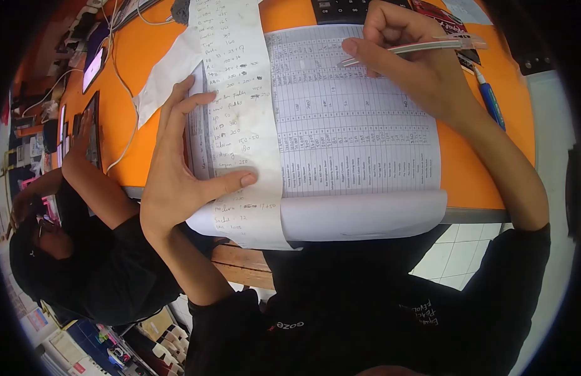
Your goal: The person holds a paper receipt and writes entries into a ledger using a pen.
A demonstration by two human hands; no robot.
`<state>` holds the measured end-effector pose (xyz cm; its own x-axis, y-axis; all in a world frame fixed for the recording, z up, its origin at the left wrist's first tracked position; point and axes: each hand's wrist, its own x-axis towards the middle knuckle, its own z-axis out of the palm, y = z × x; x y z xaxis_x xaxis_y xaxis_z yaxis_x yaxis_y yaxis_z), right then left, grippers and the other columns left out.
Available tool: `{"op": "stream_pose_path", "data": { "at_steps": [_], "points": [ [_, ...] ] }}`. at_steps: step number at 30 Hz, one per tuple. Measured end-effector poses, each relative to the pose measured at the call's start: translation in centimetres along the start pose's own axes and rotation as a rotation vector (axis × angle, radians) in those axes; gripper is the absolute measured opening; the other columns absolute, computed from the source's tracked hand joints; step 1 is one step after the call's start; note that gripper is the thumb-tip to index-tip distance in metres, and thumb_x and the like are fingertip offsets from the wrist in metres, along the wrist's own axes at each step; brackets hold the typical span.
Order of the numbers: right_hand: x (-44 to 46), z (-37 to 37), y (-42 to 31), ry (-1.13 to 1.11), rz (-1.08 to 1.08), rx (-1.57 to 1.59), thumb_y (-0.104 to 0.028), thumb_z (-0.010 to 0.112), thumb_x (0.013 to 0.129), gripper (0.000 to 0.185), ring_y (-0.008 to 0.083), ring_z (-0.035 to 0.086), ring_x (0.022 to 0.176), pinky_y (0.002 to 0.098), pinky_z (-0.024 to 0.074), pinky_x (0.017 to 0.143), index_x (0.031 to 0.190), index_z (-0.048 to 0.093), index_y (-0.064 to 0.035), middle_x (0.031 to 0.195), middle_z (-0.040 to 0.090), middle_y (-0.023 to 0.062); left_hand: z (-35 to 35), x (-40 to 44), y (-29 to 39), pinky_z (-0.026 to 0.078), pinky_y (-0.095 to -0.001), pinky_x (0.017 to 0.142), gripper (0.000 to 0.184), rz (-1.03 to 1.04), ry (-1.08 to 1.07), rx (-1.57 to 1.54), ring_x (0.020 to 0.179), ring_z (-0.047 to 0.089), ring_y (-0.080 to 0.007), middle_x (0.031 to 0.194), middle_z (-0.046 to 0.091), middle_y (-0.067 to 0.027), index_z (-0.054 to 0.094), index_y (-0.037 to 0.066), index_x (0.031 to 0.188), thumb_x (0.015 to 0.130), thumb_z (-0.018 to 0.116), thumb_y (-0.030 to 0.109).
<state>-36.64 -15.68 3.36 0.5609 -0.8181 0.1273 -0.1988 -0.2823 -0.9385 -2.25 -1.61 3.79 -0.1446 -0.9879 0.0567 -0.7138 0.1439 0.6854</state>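
A long handwritten paper strip [253, 119] lies over the left part of a printed table sheet [359, 135], whose near edge curls over the table edge. My left hand [171, 175] rests with thumb and fingers spread, the thumb on the strip and the fingertips by its left side. My right hand [422, 62] grips a clear pen [422, 46] with a red stripe, its tip at the upper part of the sheet. Whether the tip touches the paper, I cannot tell.
Beyond the sheet sits a black calculator [343, 11]. A blue marker [490, 100] lies at the right on the orange table [456, 160]. A lit phone [93, 70] and a white cable [118, 81] are at the left, where another person [96, 250] sits.
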Motion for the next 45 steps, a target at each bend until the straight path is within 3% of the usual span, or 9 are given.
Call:
{"op": "stream_pose_path", "data": {
  "at_steps": [2, 6, 8, 27, 30, 32, 39, 45],
  "points": [
    [-0.2, -0.2, -0.3, -0.008, 0.002, 0.022, -0.008, 0.081, 0.104, 0.028, -0.0003, 0.047, 0.064, 0.0220, 0.0326, 0.056, 0.088, 0.058, -0.0090, 0.073, 0.061, -0.0055, -0.1, -0.1, 0.0, 0.035, -0.0517, 0.131, 0.113, 0.057, -0.019, 0.036, 0.162, 0.038, -0.0444, 0.176, 0.032, -0.0305, 0.056, 0.010, 0.154, 0.057, 0.109, 0.037],
    [-0.1, -0.1, 0.4, -0.017, -0.032, 0.044, -0.007, 0.083, 0.102, 0.029, -0.0006, 0.045, 0.063, 0.0220, 0.0313, 0.055, 0.088, 0.057, -0.0094, 0.073, 0.059, -0.0070, 0.0, -0.1, 0.1, 0.035, -0.0526, 0.131, 0.114, 0.053, -0.017, 0.068, 0.162, 0.039, -0.0450, 0.175, 0.033, -0.0309, 0.056, 0.011, 0.154, 0.057, 0.109, 0.038],
    [-0.2, -0.2, 0.1, 0.004, -0.009, 0.022, -0.006, 0.082, 0.102, 0.031, -0.0009, 0.045, 0.063, 0.0217, 0.0310, 0.055, 0.088, 0.056, -0.0101, 0.072, 0.059, -0.0071, 0.3, -0.1, 0.3, 0.025, -0.0483, 0.135, 0.116, -0.012, 0.007, 0.014, 0.164, 0.036, -0.0404, 0.178, 0.034, -0.0253, 0.055, 0.010, 0.155, 0.053, 0.102, 0.041],
    [-0.9, -1.0, 1.0, 0.024, -0.042, 0.119, 0.001, 0.077, 0.098, 0.029, -0.0009, 0.049, 0.062, 0.0208, 0.0348, 0.055, 0.084, 0.054, -0.0103, 0.073, 0.057, -0.0070, 0.7, -0.1, 0.7, 0.025, -0.0499, 0.136, 0.119, -0.010, -0.003, -0.004, 0.162, 0.039, -0.0422, 0.178, 0.032, -0.0273, 0.053, 0.009, 0.157, 0.054, 0.103, 0.042],
    [-0.9, -1.0, 1.0, 0.023, -0.088, 0.084, 0.002, 0.077, 0.097, 0.029, -0.0008, 0.049, 0.063, 0.0207, 0.0350, 0.055, 0.084, 0.054, -0.0105, 0.074, 0.058, -0.0069, 0.7, 0.0, 0.6, 0.025, -0.0491, 0.136, 0.117, 0.001, 0.010, -0.021, 0.163, 0.038, -0.0420, 0.178, 0.033, -0.0270, 0.054, 0.010, 0.157, 0.055, 0.104, 0.041],
    [-0.9, -0.9, 0.8, 0.035, -0.054, 0.098, 0.002, 0.078, 0.097, 0.031, -0.0009, 0.049, 0.064, 0.0208, 0.0349, 0.056, 0.084, 0.053, -0.0110, 0.075, 0.057, -0.0072, 0.4, -0.1, 0.3, 0.035, -0.0522, 0.130, 0.114, 0.076, 0.011, 0.047, 0.161, 0.039, -0.0449, 0.175, 0.034, -0.0306, 0.056, 0.009, 0.152, 0.056, 0.108, 0.039],
    [-1.0, -0.9, 0.7, 0.055, -0.004, 0.062, 0.003, 0.077, 0.097, 0.034, -0.0009, 0.048, 0.065, 0.0215, 0.0340, 0.058, 0.083, 0.050, -0.0120, 0.076, 0.056, -0.0070, 0.1, -0.2, 0.4, 0.034, -0.0533, 0.130, 0.112, 0.076, -0.011, 0.086, 0.163, 0.036, -0.0473, 0.174, 0.035, -0.0326, 0.056, 0.009, 0.153, 0.058, 0.109, 0.038],
    [-0.7, -0.9, 0.5, 0.037, -0.070, 0.035, 0.000, 0.080, 0.095, 0.038, -0.0006, 0.044, 0.061, 0.0224, 0.0302, 0.054, 0.077, 0.049, -0.0117, 0.070, 0.051, -0.0078, 0.5, 0.0, 0.4, 0.036, -0.0505, 0.130, 0.112, 0.072, 0.003, -0.035, 0.159, 0.042, -0.0425, 0.175, 0.033, -0.0292, 0.056, 0.008, 0.153, 0.058, 0.109, 0.035]
  ]
}}
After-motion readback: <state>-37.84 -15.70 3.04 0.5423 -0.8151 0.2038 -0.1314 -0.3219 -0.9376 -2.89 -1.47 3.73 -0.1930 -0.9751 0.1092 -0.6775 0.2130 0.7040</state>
